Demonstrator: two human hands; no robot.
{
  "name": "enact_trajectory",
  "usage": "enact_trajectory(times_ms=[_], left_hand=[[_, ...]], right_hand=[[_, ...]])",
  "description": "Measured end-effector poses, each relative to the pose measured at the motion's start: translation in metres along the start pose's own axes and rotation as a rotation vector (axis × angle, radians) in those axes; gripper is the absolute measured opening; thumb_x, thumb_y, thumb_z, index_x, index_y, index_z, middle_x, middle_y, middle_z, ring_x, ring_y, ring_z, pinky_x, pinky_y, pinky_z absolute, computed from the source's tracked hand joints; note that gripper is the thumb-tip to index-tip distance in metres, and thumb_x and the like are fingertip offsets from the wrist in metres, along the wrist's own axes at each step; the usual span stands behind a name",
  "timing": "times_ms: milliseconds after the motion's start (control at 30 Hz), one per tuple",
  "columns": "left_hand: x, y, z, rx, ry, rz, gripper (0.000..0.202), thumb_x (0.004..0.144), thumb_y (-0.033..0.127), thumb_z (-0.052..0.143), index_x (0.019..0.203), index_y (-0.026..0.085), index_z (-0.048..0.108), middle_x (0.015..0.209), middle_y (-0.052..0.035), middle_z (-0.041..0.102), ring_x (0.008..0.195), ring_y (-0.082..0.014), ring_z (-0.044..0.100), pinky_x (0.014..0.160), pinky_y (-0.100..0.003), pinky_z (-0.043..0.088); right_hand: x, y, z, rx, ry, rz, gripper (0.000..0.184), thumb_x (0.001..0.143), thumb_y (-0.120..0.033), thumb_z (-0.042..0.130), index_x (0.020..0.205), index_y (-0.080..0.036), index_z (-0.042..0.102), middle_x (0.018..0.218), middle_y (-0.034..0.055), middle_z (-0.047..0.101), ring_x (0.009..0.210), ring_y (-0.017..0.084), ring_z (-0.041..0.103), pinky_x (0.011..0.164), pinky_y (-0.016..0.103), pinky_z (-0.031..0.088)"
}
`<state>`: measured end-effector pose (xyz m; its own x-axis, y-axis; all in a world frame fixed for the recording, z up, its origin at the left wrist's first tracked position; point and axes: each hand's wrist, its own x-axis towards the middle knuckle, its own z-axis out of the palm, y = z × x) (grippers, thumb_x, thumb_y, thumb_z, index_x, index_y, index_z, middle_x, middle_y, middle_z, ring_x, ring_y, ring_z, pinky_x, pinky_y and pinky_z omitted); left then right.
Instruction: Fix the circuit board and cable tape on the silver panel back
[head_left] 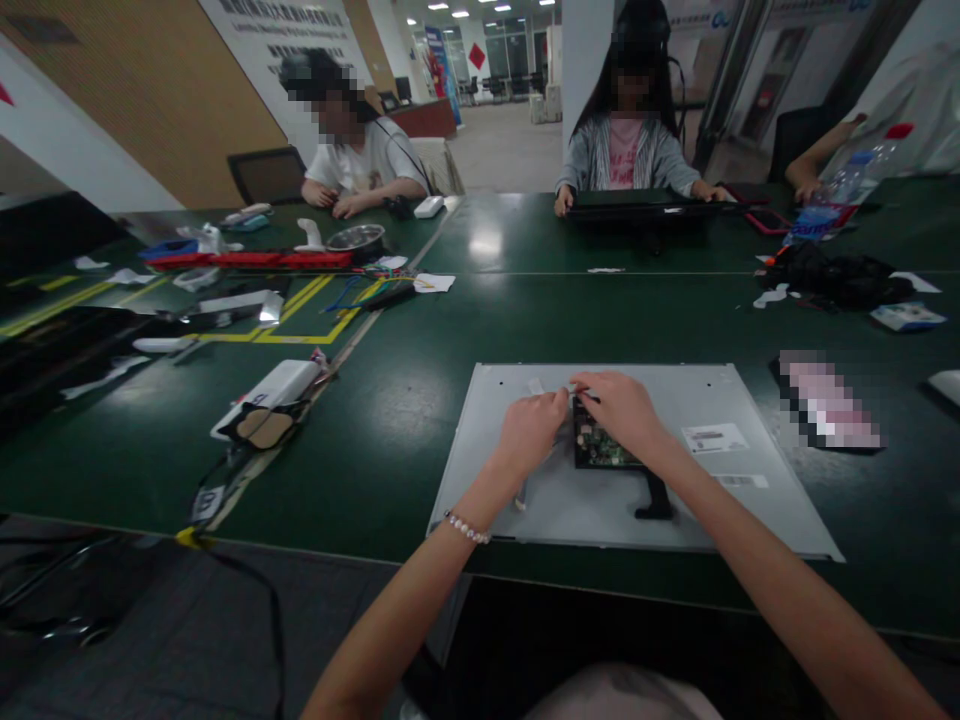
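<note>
A flat grey metal panel (495, 490), like the back of a display, lies on the green table. On its middle sits a circuit board (600, 447) in a black frame, with a short black arm (657, 500) sticking out toward me. My left hand (534, 428) is pinched closed at the board's upper left corner. Beside it, my right hand (619, 405) bends over the board's top edge, its fingers also closed. Both sets of fingertips nearly meet there; whatever small part they grip is hidden. A loose cable end (520, 497) rests on the panel left of the board.
A pixelated pink object (829, 400) lies right of the panel. To the left are a white box-like device (274, 395) with cables and a red strip (255, 259). Two people sit across the table, one holding a dark panel (660, 213); another person's arm (825, 160) shows far right.
</note>
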<state>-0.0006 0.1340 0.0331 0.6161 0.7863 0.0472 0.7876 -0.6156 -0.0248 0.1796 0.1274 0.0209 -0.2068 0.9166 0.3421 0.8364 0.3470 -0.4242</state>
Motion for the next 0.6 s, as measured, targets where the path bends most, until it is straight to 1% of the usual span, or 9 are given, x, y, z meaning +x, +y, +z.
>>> enact_trajectory(times_ms=[67,133,200,267,333,433,500,600], left_hand=[[-0.003,-0.006,0.001,-0.004,0.009,-0.002,0.035,0.091,0.007,0.042,0.122,0.015,0.058,0.096,-0.0116,0.071,0.084,-0.0223,0.068,0.074,-0.032,0.049],[-0.006,-0.012,0.003,-0.027,0.020,0.000,0.029,0.093,0.012,0.043,0.114,0.017,0.063,0.091,-0.0102,0.072,0.083,-0.0219,0.067,0.075,-0.033,0.048],[-0.009,-0.020,0.006,-0.075,0.033,-0.001,0.026,0.095,0.018,0.043,0.103,0.018,0.067,0.085,-0.0088,0.071,0.082,-0.0217,0.066,0.076,-0.033,0.048],[-0.011,-0.026,0.009,-0.146,0.054,-0.010,0.027,0.096,0.022,0.043,0.096,0.019,0.070,0.082,-0.0083,0.071,0.082,-0.0219,0.066,0.079,-0.034,0.048],[-0.013,-0.030,0.012,-0.231,0.084,-0.023,0.027,0.096,0.025,0.045,0.094,0.019,0.071,0.082,-0.0083,0.072,0.083,-0.0222,0.066,0.084,-0.036,0.047],[-0.018,-0.031,0.014,-0.329,0.120,-0.042,0.026,0.095,0.027,0.048,0.098,0.020,0.072,0.086,-0.0080,0.074,0.083,-0.0225,0.067,0.088,-0.038,0.045],[-0.022,-0.031,0.014,-0.351,0.135,-0.058,0.026,0.095,0.028,0.048,0.099,0.020,0.072,0.088,-0.0080,0.074,0.083,-0.0227,0.067,0.087,-0.037,0.046],[-0.026,-0.032,0.014,-0.354,0.146,-0.082,0.028,0.095,0.028,0.047,0.102,0.020,0.072,0.092,-0.0085,0.075,0.086,-0.0229,0.068,0.084,-0.036,0.049]], right_hand=[[-0.005,0.014,-0.007,-0.002,0.055,0.027,0.028,0.094,-0.023,0.049,0.112,-0.023,0.070,0.110,0.0080,0.073,0.101,0.026,0.067,0.088,0.040,0.051],[-0.013,0.029,-0.013,-0.005,0.095,0.050,0.028,0.095,-0.024,0.048,0.110,-0.022,0.072,0.112,0.0066,0.073,0.105,0.024,0.066,0.092,0.039,0.050],[-0.022,0.043,-0.015,-0.013,0.105,0.068,0.027,0.095,-0.023,0.050,0.105,-0.021,0.074,0.108,0.0063,0.075,0.103,0.023,0.068,0.092,0.038,0.050],[-0.030,0.052,-0.013,-0.026,0.088,0.072,0.024,0.093,-0.022,0.052,0.101,-0.020,0.075,0.104,0.0064,0.076,0.099,0.022,0.069,0.090,0.037,0.052],[-0.034,0.056,-0.009,-0.044,0.059,0.064,0.022,0.091,-0.020,0.054,0.098,-0.020,0.076,0.103,0.0069,0.076,0.098,0.023,0.070,0.090,0.037,0.052],[-0.036,0.056,-0.006,-0.078,0.030,0.052,0.022,0.088,-0.017,0.057,0.096,-0.020,0.077,0.102,0.0090,0.076,0.100,0.025,0.069,0.091,0.040,0.051],[-0.037,0.055,-0.006,-0.091,0.023,0.047,0.022,0.087,-0.015,0.057,0.095,-0.020,0.077,0.101,0.0096,0.076,0.100,0.026,0.069,0.093,0.042,0.050],[-0.040,0.054,-0.007,-0.086,0.018,0.037,0.022,0.087,-0.014,0.057,0.095,-0.020,0.076,0.102,0.0090,0.076,0.100,0.024,0.069,0.094,0.041,0.050]])
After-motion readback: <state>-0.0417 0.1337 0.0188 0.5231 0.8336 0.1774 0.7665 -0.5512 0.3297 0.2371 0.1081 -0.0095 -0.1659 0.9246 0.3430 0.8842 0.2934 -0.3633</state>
